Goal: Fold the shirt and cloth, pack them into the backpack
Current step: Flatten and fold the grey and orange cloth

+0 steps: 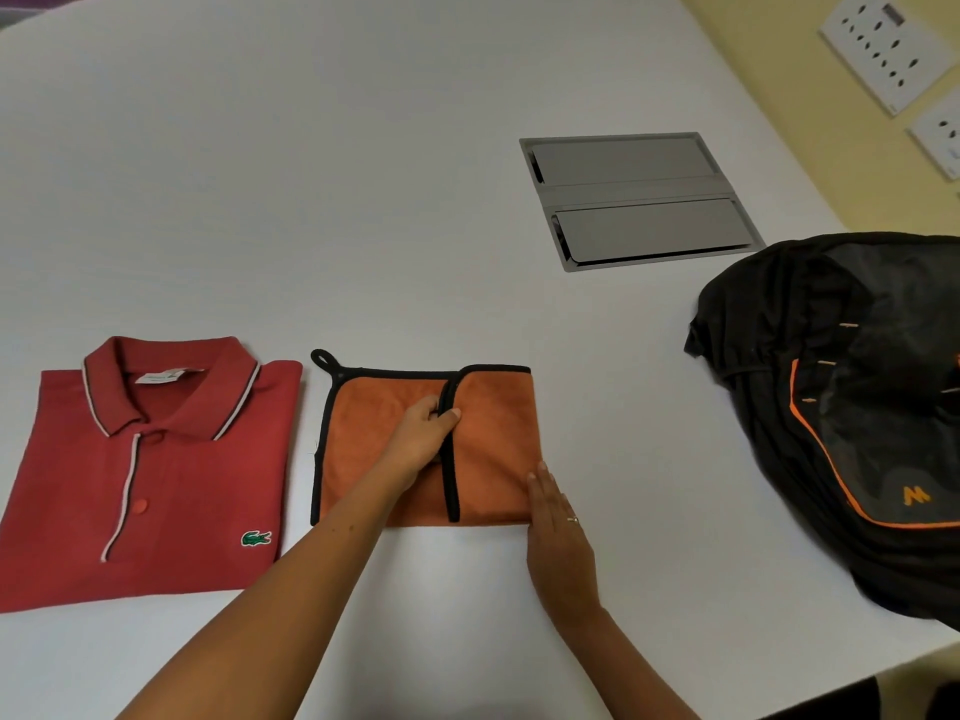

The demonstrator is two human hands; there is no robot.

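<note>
A red polo shirt (pixel 156 470) lies folded on the white table (pixel 363 200) at the left, collar up. Beside it in the middle lies an orange cloth (pixel 488 433) with black trim, partly folded, one flap laid over the right side. My left hand (pixel 421 439) pinches the black edge of that flap between thumb and fingers. My right hand (pixel 558 532) lies flat with straight fingers against the cloth's right front corner. A black backpack (pixel 852 407) with orange piping lies on the table at the right.
A grey metal cable hatch (pixel 636 200) is set into the table behind the cloth. Wall sockets (pixel 883 49) sit on the yellow wall at the far right. The table's front edge curves away at the lower right.
</note>
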